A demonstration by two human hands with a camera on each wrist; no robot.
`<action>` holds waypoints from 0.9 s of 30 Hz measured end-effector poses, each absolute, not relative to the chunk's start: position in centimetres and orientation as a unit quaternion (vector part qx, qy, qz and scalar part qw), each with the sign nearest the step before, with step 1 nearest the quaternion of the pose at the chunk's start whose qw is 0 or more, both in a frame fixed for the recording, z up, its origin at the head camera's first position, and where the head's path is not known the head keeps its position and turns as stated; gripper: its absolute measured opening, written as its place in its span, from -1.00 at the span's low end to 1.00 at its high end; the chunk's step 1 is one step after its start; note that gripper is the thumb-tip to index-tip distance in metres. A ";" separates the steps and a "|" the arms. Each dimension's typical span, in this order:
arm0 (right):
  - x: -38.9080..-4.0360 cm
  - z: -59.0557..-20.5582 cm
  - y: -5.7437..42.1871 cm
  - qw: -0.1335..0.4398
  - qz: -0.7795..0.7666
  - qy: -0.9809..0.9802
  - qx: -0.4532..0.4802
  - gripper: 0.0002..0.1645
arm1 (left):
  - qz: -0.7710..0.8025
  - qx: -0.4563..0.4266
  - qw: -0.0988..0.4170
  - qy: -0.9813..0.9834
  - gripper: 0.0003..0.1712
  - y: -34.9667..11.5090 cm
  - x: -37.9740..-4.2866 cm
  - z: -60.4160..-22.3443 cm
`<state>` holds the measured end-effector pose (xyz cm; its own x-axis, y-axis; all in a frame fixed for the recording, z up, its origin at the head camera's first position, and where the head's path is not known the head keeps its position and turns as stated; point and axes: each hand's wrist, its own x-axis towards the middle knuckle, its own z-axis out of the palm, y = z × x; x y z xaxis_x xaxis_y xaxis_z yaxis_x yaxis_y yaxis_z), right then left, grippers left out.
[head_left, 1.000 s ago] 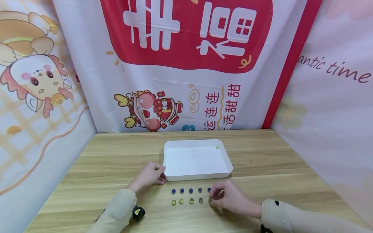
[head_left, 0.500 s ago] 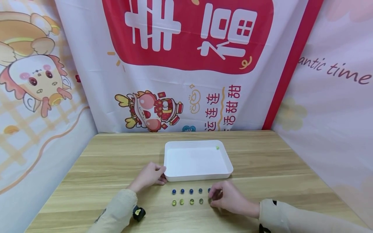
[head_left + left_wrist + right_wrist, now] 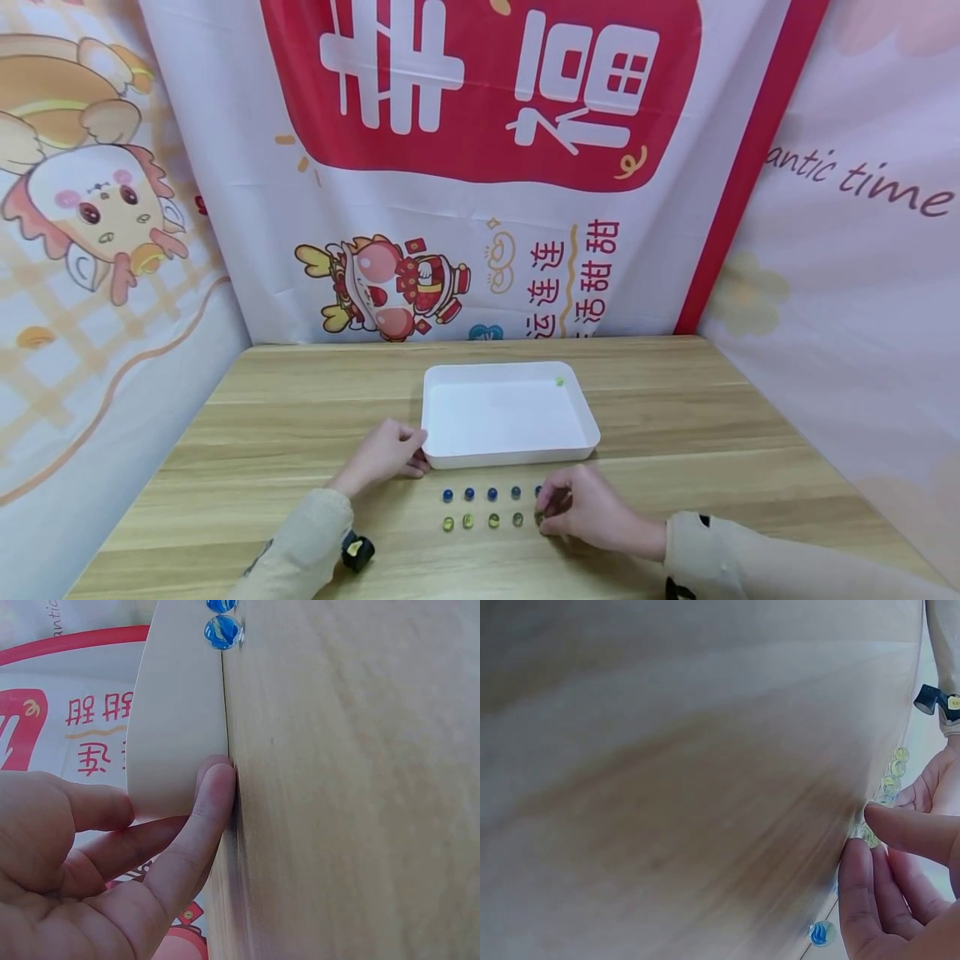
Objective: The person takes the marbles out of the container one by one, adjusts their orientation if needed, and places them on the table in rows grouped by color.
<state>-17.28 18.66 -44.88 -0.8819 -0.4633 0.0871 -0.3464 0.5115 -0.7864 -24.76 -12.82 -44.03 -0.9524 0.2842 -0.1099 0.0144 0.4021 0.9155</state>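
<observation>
My left hand (image 3: 384,451) holds the near left corner of a shallow white tray (image 3: 510,457). In the left wrist view, the thumb lies at the tray's upper edge and the fingertips (image 3: 217,784) press its wall low down by the table. A clear yellow-green marble (image 3: 869,836) is pinched between thumb and forefinger of my right hand (image 3: 588,510), close over the table at the right end of a row of yellow-green marbles (image 3: 493,521). Behind them runs a row of blue marbles (image 3: 492,494); its rightmost one is partly hidden by my right fingers.
One small green marble (image 3: 559,381) lies in the tray's far right corner. The wooden table (image 3: 315,383) meets a white and red printed cloth (image 3: 495,158) at its back edge, with printed cloths on both sides. A black wrist strap device (image 3: 357,552) is on the left sleeve.
My right fingers have shifted very slightly left with the marble, toward its row. The left hand, the tray and the other marbles stay where they were.
</observation>
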 end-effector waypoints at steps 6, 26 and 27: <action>-17.3 -44.7 18.7 0.076 -0.438 0.866 -0.228 -0.71 | 0.538 0.094 0.124 0.829 -0.64 -12.8 -24.6 -43.8; -17.1 -44.4 18.8 0.088 -0.453 0.864 -0.202 -0.71 | 0.538 0.089 0.121 0.829 -0.64 -12.7 -24.5 -44.2; -17.2 -44.3 18.8 0.087 -0.452 0.864 -0.203 -0.71 | 0.538 0.088 0.121 0.829 -0.64 -12.7 -24.5 -44.1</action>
